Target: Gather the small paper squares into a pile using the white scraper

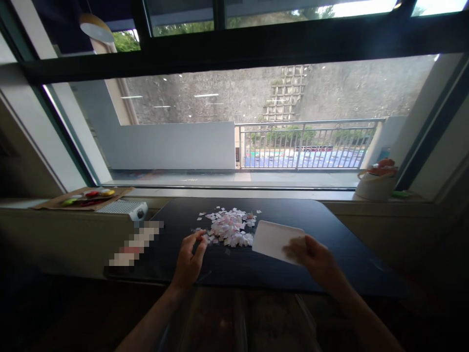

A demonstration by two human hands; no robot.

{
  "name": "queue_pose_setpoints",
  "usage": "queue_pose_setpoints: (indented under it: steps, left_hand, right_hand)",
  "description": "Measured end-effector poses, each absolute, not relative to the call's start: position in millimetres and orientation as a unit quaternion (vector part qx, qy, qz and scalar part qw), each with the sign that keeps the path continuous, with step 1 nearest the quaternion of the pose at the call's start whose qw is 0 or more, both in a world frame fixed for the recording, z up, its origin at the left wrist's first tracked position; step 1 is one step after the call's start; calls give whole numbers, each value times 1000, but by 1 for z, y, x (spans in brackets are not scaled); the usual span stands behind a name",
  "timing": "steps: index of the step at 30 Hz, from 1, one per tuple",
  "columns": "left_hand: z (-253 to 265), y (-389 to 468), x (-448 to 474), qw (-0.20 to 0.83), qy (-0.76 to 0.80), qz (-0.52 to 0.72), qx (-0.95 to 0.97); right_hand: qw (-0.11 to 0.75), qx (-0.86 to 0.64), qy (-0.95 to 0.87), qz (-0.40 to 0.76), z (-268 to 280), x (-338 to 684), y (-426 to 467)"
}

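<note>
A loose heap of small cut paper pieces [230,226], mostly white with some pinkish ones, lies on the dark table [289,210]. My left hand [189,254] is at the heap's left edge, fingers curved and thumb apart from them; whether a fingertip touches a scrap I cannot tell. In my right hand [311,254] is a white rectangular sheet [273,238] with rounded corners, gripped by its right end. The sheet is tilted, with its left edge close to the right side of the heap. Several scraps lie scattered around the pile.
On the table's left side is a pixelated patch [135,244]. Beyond it, a white ridged appliance [124,209] and a brown board [78,200] with coloured items sit on the ledge. A white container [375,186] stands at the right of the windowsill, below a large window.
</note>
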State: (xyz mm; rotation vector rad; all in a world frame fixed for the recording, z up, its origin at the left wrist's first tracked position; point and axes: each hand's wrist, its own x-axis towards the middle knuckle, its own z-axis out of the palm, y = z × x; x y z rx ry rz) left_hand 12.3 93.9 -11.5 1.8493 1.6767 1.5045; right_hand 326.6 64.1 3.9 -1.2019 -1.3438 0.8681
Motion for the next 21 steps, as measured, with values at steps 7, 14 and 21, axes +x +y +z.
queue_pose_setpoints:
  steps: [7, 14, 21]
  left_hand:
    - [1, 81, 1, 110, 542, 421, 718]
    - [-16, 52, -24, -20, 588, 286, 757]
    - [-43, 45, -28, -17, 612, 230, 756]
  right_hand:
    - [450, -532, -708, 112, 1, 290, 61]
    - [452, -507, -734, 8, -3, 292, 55]
    - [432, -463, -773, -24, -9, 284, 43]
